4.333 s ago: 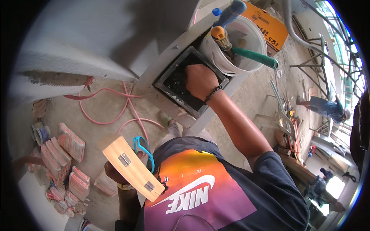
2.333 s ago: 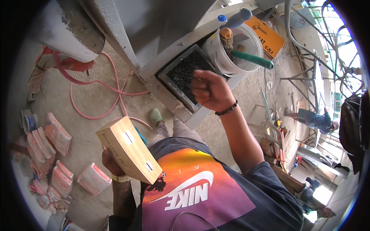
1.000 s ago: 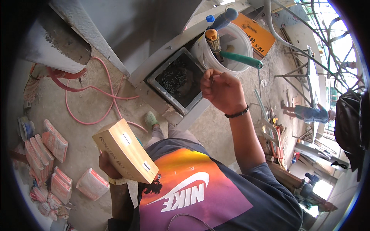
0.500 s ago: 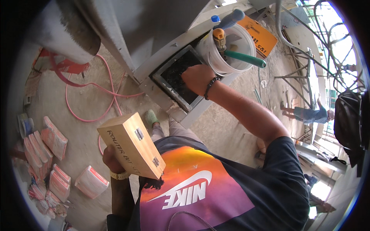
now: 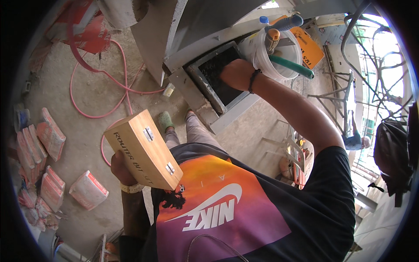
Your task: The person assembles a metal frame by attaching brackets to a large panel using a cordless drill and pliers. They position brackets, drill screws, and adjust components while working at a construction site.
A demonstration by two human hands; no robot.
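A pale wooden box point(image 5: 142, 150) with two metal hinges and dark lettering on one side is in my left hand point(image 5: 122, 168), whose fingers are closed round it. It is tilted in front of my chest, and its lid looks shut. My right hand point(image 5: 238, 75) reaches out over a dark recessed panel point(image 5: 214, 72) in a grey metal frame. Its fingers are curled, with the tips pointing down into the recess; anything in them is hidden. Just beyond that hand, a clear plastic bucket point(image 5: 290, 41) holds a green-handled tool point(image 5: 291, 66) and an orange-handled tool point(image 5: 273, 36).
A pink hose point(image 5: 126, 83) loops over the floor at left. Several red-and-white bags point(image 5: 89, 190) lie nearby. An orange box point(image 5: 307, 46) stands behind the bucket. At right are metal scaffold frames, a hanging black bag point(image 5: 391, 153) and a person point(image 5: 358, 140).
The whole view has shifted, so the panel and bucket sit farther right. My right hand stays over the recess. The wooden box remains in my left hand, tipped slightly differently.
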